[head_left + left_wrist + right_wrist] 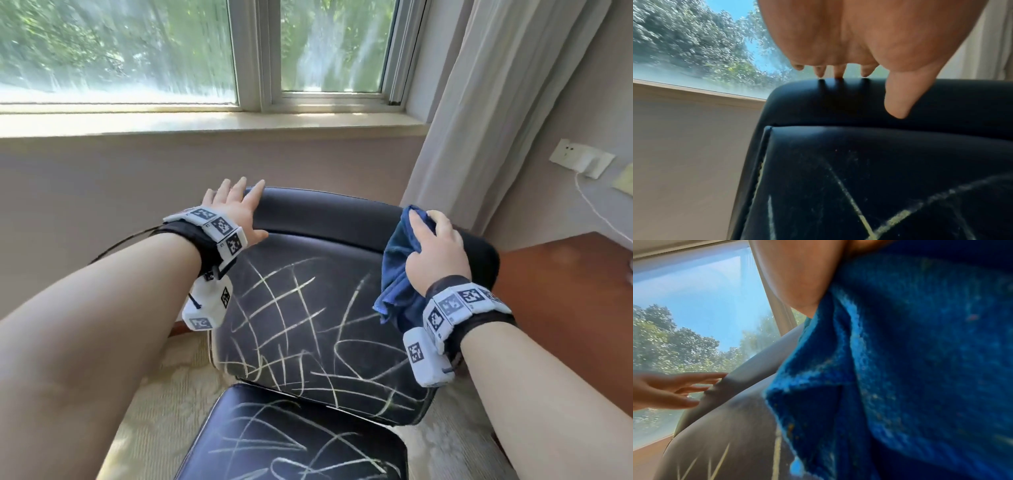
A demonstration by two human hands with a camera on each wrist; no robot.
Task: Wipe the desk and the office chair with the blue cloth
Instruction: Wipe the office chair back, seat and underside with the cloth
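— Below the window [191, 51], at the top of the office chair [325, 308], what is seen of the two hands?

— The left hand [236, 212] is laid over the upper left corner of the backrest with its fingers [865, 71] spread and nearly straight. Nothing is held by it. From the left wrist view the fingertips are seen at the top edge of the padded roll, and the thumb [898, 100] is pointed down in front of it; whether the thumb touches cannot be told.

— And the other?

— The blue cloth [399, 274] is gripped by the right hand [438, 253] and pressed against the upper right corner of the backrest. The fingers are curled into the bunched fabric, and a loose part of the cloth is left hanging down beside the wrist.

— How is the chair marked?

— Pale scribbled lines [291, 308] are seen across the dark backrest and the seat [291, 445].

— Where is the desk?

— A reddish-brown desk [565, 308] is seen just to the right of the chair, behind the right forearm. A curtain [496, 102] hangs beyond it.
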